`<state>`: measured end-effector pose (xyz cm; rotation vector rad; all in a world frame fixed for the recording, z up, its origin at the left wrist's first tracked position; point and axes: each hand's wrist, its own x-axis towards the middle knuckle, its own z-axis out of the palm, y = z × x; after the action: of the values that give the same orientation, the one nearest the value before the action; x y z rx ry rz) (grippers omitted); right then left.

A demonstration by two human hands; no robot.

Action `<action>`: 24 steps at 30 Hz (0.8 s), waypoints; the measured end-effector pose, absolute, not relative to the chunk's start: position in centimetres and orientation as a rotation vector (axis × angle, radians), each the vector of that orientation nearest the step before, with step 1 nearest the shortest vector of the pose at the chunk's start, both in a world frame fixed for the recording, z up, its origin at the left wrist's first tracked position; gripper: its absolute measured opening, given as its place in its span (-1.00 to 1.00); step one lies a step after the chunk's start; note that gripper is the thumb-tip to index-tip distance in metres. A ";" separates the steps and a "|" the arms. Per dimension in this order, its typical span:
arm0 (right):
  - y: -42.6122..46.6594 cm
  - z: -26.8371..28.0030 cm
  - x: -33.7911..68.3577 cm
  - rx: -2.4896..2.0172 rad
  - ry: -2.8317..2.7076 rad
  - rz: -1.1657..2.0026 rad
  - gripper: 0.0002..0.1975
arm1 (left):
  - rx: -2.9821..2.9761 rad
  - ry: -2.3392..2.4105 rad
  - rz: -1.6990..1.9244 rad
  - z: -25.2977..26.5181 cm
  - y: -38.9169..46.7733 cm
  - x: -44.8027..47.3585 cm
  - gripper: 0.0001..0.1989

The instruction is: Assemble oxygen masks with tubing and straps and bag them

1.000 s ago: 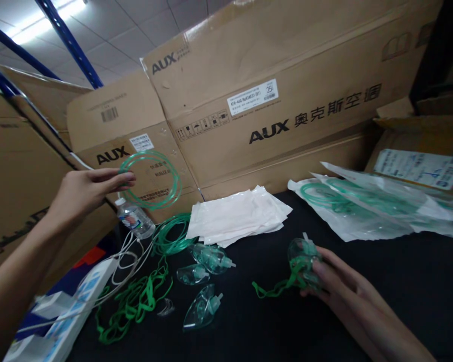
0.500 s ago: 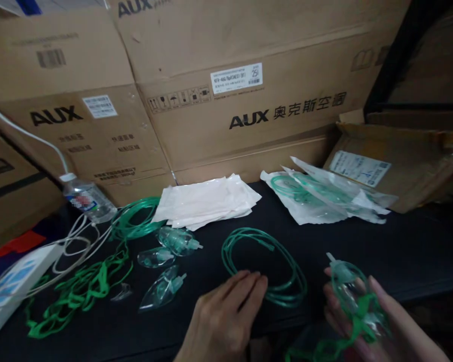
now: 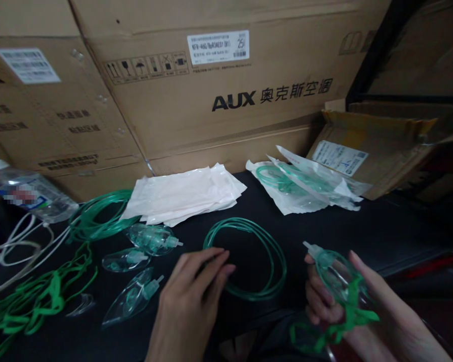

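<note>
A clear green oxygen mask (image 3: 337, 271) with a green elastic strap (image 3: 353, 309) rests in my right hand (image 3: 324, 301), its connector pointing up and left. The strap hangs below, across the wrist. My left hand (image 3: 196, 289) is at the left side of a coil of green tubing (image 3: 277, 261). Its fingers are bent and slightly apart, overlapping the coil; whether they touch the tubing is unclear. Left of that hand lie three clear masks (image 3: 132, 296) without straps.
White sachets (image 3: 181, 196) lie stacked at the back, with packed mask sets (image 3: 287, 186) to their right. Another tubing coil (image 3: 98, 216), green straps (image 3: 41, 296), white cables (image 3: 18, 246) and a plastic bottle (image 3: 33, 193) are at left. Large cartons (image 3: 154, 120) and an opened box (image 3: 377, 146) stand behind.
The view has shifted right and moved slightly closer. My left hand has moved left along the near side of the coil. My right hand still holds the mask, its fingers more curled.
</note>
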<state>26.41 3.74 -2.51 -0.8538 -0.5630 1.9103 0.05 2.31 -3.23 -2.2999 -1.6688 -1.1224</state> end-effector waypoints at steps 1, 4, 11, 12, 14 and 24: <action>3.9 -2.3 26.2 -0.833 -0.601 1.926 -0.52 | -2.245 -1.744 -1.091 -2.8 2.9 -0.7 -0.80; 4.7 -1.7 24.8 -0.834 -0.764 1.928 -0.57 | -2.227 -1.865 -0.888 -1.6 5.0 -2.2 -0.85; 6.9 -1.2 20.8 -0.973 -1.099 1.841 -0.65 | -2.306 -1.941 -0.550 -1.6 8.2 -1.0 -0.91; 7.1 -1.3 20.6 -0.969 -1.096 1.847 -0.64 | -2.304 -1.968 -0.542 -1.8 8.3 -0.9 -0.90; 7.2 -1.7 20.5 -0.963 -1.074 1.855 -0.62 | -2.259 -2.030 -0.553 -2.0 8.3 -0.8 -0.87; 7.7 -1.5 20.7 -1.023 -1.186 1.889 -0.61 | -2.207 -2.043 -0.504 -1.1 8.3 -0.8 -0.83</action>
<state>20.67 7.72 -1.47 -1.0231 -1.1858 1.8886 -0.82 8.33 -1.12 -2.2065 -2.0432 -0.5038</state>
